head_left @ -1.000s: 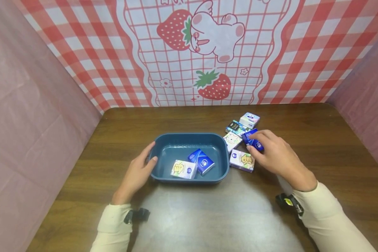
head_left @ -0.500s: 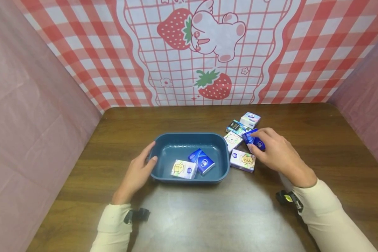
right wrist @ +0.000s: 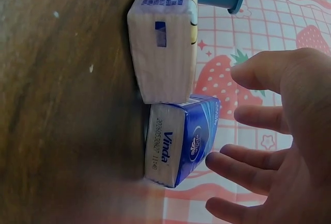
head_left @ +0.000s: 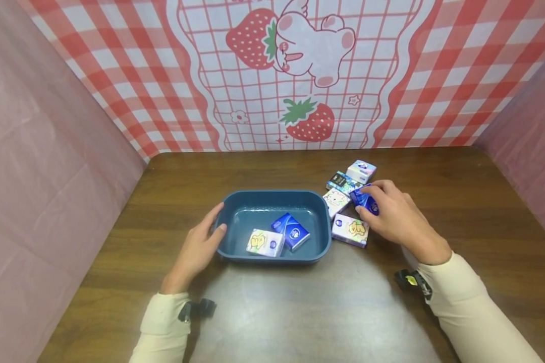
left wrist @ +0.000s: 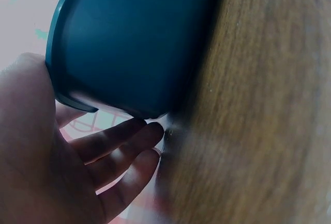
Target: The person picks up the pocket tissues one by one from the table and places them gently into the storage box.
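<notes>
My left hand (head_left: 199, 248) rests at the left end of a dark blue plastic tub (head_left: 272, 260), thumb at the rim and fingers along the outer wall. The left wrist view shows those fingers loosely extended beside the tub (left wrist: 134, 38). Inside the tub lie a blue tissue pack (head_left: 291, 232) and a white one with a yellow bear (head_left: 264, 243). My right hand (head_left: 397, 214) is spread over another blue tissue pack (head_left: 367, 200) right of the tub. In the right wrist view, a gap separates its fingers from that Vinda pack (right wrist: 189, 141).
Around the blue pack lie a bear-print pack (head_left: 350, 230), a white cartoon pack (head_left: 336, 201), a dark floral pack (head_left: 342, 181) and a pastel pack (head_left: 361, 171). A checked strawberry cloth (head_left: 309, 75) hangs behind the wooden table (head_left: 186, 176).
My right hand has shifted slightly up and stays over the blue tissue pack. The left hand and the tub hold their places.
</notes>
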Tool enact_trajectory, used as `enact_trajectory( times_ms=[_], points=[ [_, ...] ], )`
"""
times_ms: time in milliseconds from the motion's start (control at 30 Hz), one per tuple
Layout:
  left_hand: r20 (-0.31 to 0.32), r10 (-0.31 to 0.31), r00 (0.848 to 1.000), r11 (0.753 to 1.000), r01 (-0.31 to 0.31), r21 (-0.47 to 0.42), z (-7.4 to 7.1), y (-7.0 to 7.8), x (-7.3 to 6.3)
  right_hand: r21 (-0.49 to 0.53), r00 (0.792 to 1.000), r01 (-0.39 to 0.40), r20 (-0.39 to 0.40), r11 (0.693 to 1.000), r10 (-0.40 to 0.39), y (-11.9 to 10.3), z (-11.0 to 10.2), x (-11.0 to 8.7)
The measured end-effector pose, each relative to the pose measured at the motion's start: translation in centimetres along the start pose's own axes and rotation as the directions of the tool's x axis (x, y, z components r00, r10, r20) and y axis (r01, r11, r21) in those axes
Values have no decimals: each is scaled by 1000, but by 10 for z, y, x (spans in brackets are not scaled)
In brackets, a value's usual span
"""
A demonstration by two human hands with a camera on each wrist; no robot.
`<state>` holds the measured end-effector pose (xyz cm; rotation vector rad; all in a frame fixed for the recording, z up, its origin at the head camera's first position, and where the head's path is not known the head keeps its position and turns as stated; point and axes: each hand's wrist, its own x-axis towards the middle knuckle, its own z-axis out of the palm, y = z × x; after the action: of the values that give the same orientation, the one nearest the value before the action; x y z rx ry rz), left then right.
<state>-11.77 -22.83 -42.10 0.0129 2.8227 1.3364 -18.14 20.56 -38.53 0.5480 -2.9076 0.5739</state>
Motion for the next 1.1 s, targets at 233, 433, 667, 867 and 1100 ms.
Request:
enact_trajectory(
  times_ms=[233,433,667,867,1100],
  points=[
    [-19,21,1000,1000,-21,5,0,0,0,3,999,-25,34,1000,25,0,0,1],
    [-25,34,999,999,-34,-2,0,0,1,0,999,-34,29,999,34,2,-1,5],
    [-26,30,999,1000,-29,5,-1,-3,0,-2,996,-50,74,999,50,1,0,9],
    [-14,29,999,1000,-29,7,-1,-5,-1,1,994,-69,89,998,68,3,2,9],
    [-10,27,1000,1000,-27,9,0,-5,1,-8,994,-68,89,998,68,5,4,10]
  ],
)
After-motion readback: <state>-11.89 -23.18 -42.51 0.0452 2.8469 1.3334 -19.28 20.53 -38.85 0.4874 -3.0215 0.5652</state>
